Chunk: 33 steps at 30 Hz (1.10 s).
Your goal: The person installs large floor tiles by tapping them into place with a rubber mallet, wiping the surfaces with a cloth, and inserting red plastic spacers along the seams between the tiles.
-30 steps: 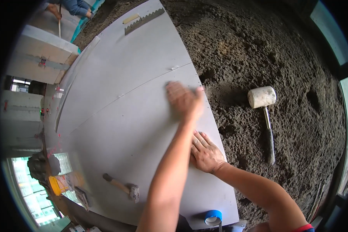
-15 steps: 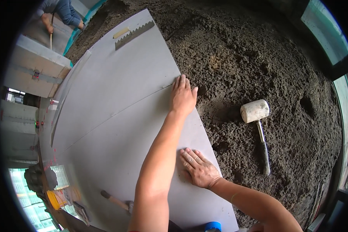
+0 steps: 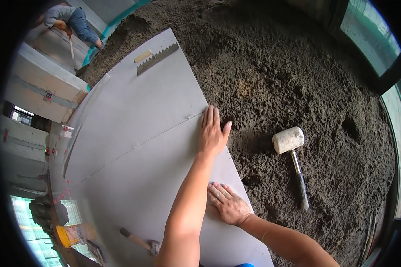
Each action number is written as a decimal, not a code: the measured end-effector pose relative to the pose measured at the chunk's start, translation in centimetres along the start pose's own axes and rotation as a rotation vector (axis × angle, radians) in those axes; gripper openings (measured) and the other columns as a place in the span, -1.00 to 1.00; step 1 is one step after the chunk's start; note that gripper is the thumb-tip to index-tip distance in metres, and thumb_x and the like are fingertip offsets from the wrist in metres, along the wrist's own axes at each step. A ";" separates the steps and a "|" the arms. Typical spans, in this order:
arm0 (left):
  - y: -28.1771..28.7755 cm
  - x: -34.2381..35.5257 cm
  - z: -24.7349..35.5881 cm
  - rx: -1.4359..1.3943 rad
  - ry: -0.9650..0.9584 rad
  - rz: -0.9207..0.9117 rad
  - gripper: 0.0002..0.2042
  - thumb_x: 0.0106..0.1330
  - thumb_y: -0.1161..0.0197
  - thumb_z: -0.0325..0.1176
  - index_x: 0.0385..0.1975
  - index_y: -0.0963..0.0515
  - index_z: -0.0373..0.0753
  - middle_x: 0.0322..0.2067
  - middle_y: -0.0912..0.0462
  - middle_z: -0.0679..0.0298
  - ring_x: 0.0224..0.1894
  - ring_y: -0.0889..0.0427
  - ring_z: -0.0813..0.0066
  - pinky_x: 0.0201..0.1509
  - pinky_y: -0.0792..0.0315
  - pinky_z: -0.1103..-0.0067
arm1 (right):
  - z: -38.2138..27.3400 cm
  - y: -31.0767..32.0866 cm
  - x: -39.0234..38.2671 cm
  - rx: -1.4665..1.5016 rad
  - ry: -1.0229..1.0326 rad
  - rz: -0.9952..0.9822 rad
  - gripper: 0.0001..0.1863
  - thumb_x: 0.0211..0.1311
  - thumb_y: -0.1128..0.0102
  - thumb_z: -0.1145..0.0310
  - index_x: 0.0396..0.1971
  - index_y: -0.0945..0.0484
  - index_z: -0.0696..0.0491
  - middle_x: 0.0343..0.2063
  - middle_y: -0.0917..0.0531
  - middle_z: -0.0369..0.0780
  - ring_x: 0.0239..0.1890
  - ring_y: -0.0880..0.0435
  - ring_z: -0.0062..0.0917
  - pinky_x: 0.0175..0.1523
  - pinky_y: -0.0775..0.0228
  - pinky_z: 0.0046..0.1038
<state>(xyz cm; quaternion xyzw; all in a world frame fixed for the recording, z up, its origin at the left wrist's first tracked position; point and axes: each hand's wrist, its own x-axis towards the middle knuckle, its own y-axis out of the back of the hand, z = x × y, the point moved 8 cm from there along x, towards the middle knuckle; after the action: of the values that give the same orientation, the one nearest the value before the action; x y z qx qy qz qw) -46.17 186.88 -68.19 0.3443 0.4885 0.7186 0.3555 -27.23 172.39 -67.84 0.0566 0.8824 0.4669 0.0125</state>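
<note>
Tiles: two large grey ones; near tile [image 3: 142, 191] under both hands, far tile [image 3: 120, 98] beyond, thin seam [image 3: 165, 130] between
Mortar: rough, dark, lumpy mortar [image 3: 263, 80] along the tiles' right side and past the far end
Room: netted window [image 3: 29, 222] lower left, teal-edged window [image 3: 372, 35] upper right
Left hand: left hand [image 3: 214, 135] flat on near tile's right edge by the seam — fingers close together, thumb out over the edge
Right hand: right hand [image 3: 229, 207] palm down on near tile, fingers slightly spread, grey smears
Spacer: small clear spacer [image 3: 192, 116] in seam, left of left fingertips
Trowel: notched trowel [image 3: 157, 58] on far tile
Mallet: white-headed mallet [image 3: 288, 139] on mortar, apart from hands
Tool: short-handled tool [image 3: 140, 241] on near tile, head just beside left forearm
Person: crouched person [image 3: 73, 22] upper left, holding stick [image 3: 72, 53]
Bucket: yellow bucket [image 3: 67, 236] lower left — contents can't tell
</note>
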 end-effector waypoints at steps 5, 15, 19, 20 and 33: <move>1.5 -10.9 -5.1 -0.046 0.280 0.146 -0.38 0.43 -0.03 -0.11 0.42 -0.14 -0.22 0.45 -0.08 0.00 0.47 -0.13 0.05 0.53 -0.02 0.30 | -0.1 -0.9 0.4 0.203 -0.066 0.011 -0.45 0.42 0.20 0.25 0.35 -0.26 0.13 0.42 -0.21 -0.03 0.51 -0.06 -0.21 0.56 0.21 -0.17; 5.6 -19.7 -6.6 0.170 0.578 0.208 -0.44 0.37 -0.01 -0.20 0.33 -0.27 -0.35 0.42 -0.18 -0.01 0.49 -0.06 0.09 0.55 0.10 0.22 | 2.8 9.4 -6.7 0.430 -0.367 0.054 -0.74 0.32 -0.20 0.38 -0.02 -0.55 0.08 -0.10 -0.60 -0.10 -0.03 -0.62 -0.22 0.00 -0.53 -0.22; 6.9 -18.5 -6.4 0.170 0.580 0.213 -0.41 0.35 -0.01 -0.15 0.34 -0.27 -0.33 0.44 -0.13 0.03 0.51 -0.01 0.11 0.56 0.19 0.18 | -5.3 -0.2 -16.5 0.679 -0.133 -1.242 -0.45 0.24 -0.29 0.19 0.19 -0.37 0.01 0.17 -0.38 -0.07 0.00 -0.62 -0.26 0.03 -0.51 -0.28; 6.3 -18.5 -6.6 0.133 0.605 0.159 -0.40 0.35 -0.01 -0.14 0.34 -0.27 -0.33 0.44 -0.13 0.04 0.52 0.01 0.12 0.56 0.21 0.18 | -6.2 -1.8 -20.2 0.653 -0.145 -1.617 -0.14 0.14 -0.37 0.03 0.41 -0.18 -0.08 0.42 -0.12 -0.04 0.11 -0.57 -0.20 0.20 -0.44 -0.21; 5.3 -19.1 -6.8 0.163 0.594 0.214 -0.39 0.40 0.01 -0.10 0.38 -0.20 -0.29 0.47 -0.07 0.10 0.53 0.04 0.18 0.57 0.19 0.22 | -16.6 -10.6 -25.3 0.517 0.409 -0.811 -0.41 0.12 -0.24 0.12 0.21 -0.45 -0.15 0.18 -0.40 0.03 -0.06 -0.62 -0.14 -0.20 -0.58 -0.18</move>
<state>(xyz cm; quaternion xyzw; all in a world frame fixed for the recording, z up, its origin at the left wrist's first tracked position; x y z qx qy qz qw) -43.14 166.18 -67.95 0.1963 0.5880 0.7794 0.0913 -4.33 150.02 -68.00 -0.3806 0.9044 0.1928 0.0053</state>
